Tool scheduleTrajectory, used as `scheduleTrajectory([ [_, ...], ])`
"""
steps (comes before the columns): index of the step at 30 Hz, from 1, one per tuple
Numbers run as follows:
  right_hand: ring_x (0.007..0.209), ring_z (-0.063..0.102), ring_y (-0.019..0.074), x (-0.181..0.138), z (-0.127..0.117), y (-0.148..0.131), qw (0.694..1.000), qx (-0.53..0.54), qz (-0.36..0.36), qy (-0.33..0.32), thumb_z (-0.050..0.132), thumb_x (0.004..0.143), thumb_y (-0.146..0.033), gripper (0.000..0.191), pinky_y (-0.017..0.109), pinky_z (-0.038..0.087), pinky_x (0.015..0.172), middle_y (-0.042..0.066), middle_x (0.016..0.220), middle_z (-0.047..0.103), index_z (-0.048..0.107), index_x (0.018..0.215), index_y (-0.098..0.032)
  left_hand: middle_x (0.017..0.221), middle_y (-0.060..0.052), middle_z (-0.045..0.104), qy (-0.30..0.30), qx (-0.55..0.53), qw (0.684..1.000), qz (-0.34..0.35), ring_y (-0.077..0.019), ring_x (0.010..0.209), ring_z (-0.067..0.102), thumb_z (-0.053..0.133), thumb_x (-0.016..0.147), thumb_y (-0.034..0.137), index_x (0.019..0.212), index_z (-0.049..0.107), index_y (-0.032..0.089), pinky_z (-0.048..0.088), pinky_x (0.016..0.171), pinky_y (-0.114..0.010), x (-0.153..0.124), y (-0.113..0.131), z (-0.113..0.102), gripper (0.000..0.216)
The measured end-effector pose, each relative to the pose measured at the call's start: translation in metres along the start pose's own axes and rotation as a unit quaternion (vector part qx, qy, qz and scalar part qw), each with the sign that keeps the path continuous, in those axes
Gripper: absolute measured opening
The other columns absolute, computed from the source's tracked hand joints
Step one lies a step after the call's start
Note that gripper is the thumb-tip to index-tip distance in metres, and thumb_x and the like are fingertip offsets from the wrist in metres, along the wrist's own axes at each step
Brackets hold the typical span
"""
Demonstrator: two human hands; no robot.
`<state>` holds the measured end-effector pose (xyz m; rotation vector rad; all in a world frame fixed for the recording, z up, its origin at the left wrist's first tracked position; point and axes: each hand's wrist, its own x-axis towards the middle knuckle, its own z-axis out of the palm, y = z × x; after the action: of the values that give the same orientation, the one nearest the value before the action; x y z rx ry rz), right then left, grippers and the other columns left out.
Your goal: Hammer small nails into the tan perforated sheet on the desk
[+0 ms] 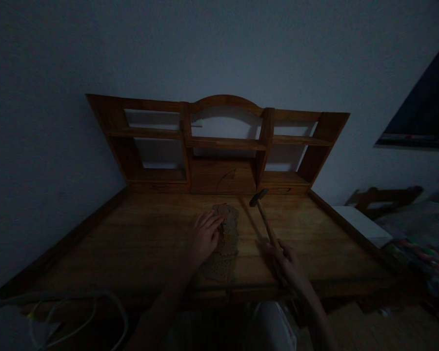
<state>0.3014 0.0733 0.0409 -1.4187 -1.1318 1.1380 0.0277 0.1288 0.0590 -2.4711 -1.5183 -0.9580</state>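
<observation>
My right hand (287, 263) is wrapped round the wooden handle of a hammer (267, 219). The hammer tilts up and away, its dark head above the desk and apart from the brown pieces. My left hand (206, 239) lies with fingers stretched out on the left side of several flat, brown, rough-edged pieces (229, 239). These overlap in a loose pile on the wooden desk (139, 234), and small holes or dots show on the lowest one. It is too dark to tell their material, or whether anything small sits under my left fingertips.
A wooden shelf unit (225, 142) stands along the back of the desk against the wall. Raised side boards edge the desk. Pale cables (109, 297) hang at the front left. A chair back (388, 200) and a white surface (362, 224) are to the right.
</observation>
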Motion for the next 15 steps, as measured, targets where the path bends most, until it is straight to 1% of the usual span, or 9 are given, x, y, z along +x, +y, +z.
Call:
scheduleTrajectory([
  [3, 0.033, 0.033, 0.0065, 0.0002, 0.0001, 0.0002, 1.0, -0.005, 0.003, 0.01, 0.061, 0.077, -0.055, 0.048, 0.015, 0.026, 0.03, -0.01, 0.046, 0.041, 0.054, 0.107, -0.019, 0.135, 0.0, 0.055, -0.006, -0.004, 1.0, -0.002, -0.0214, 0.136, 0.036, 0.044, 0.082, 0.008, 0.131, 0.053, 0.027, 0.021, 0.116, -0.052, 0.0009, -0.0008, 0.0013, 0.053],
  [6, 0.033, 0.031, 0.0063, 0.0014, -0.0001, 0.0033, 1.0, -0.005, -0.003, 0.008, 0.06, 0.078, -0.056, 0.05, 0.015, 0.023, 0.029, -0.011, 0.044, 0.038, 0.054, 0.109, -0.018, 0.136, -0.001, 0.054, 0.0, -0.008, 1.0, -0.004, -0.0215, 0.135, 0.036, 0.044, 0.083, 0.008, 0.131, 0.052, 0.027, 0.022, 0.115, -0.052, 0.0004, 0.0005, 0.0015, 0.053],
  [9, 0.032, 0.03, 0.0062, 0.0016, -0.0003, 0.0047, 1.0, -0.006, -0.004, -0.003, 0.06, 0.078, -0.057, 0.049, 0.015, 0.022, 0.028, -0.011, 0.044, 0.037, 0.055, 0.108, -0.018, 0.138, -0.002, 0.052, 0.01, -0.012, 1.0, -0.002, -0.0215, 0.135, 0.037, 0.044, 0.083, 0.008, 0.138, 0.045, 0.028, 0.023, 0.115, -0.052, -0.001, 0.002, 0.0011, 0.058],
  [11, 0.031, 0.029, 0.006, 0.0013, -0.0004, 0.0041, 1.0, -0.01, -0.01, -0.013, 0.059, 0.079, -0.057, 0.046, 0.016, 0.022, 0.028, -0.011, 0.045, 0.038, 0.056, 0.104, -0.019, 0.14, -0.003, 0.05, 0.005, -0.011, 1.0, 0.003, -0.0217, 0.135, 0.036, 0.045, 0.082, 0.007, 0.141, 0.04, 0.029, 0.022, 0.115, -0.051, -0.0017, 0.0022, 0.0009, 0.063],
  [15, 0.033, 0.034, 0.0069, 0.0009, -0.0003, 0.0017, 1.0, -0.023, -0.003, 0.009, 0.061, 0.077, -0.057, 0.048, 0.016, 0.026, 0.03, -0.01, 0.046, 0.041, 0.056, 0.105, -0.018, 0.137, -0.002, 0.051, 0.0, 0.0, 1.0, 0.007, -0.0223, 0.134, 0.036, 0.047, 0.08, 0.006, 0.136, 0.047, 0.03, 0.022, 0.115, -0.051, -0.0026, 0.0012, 0.0008, 0.061],
])
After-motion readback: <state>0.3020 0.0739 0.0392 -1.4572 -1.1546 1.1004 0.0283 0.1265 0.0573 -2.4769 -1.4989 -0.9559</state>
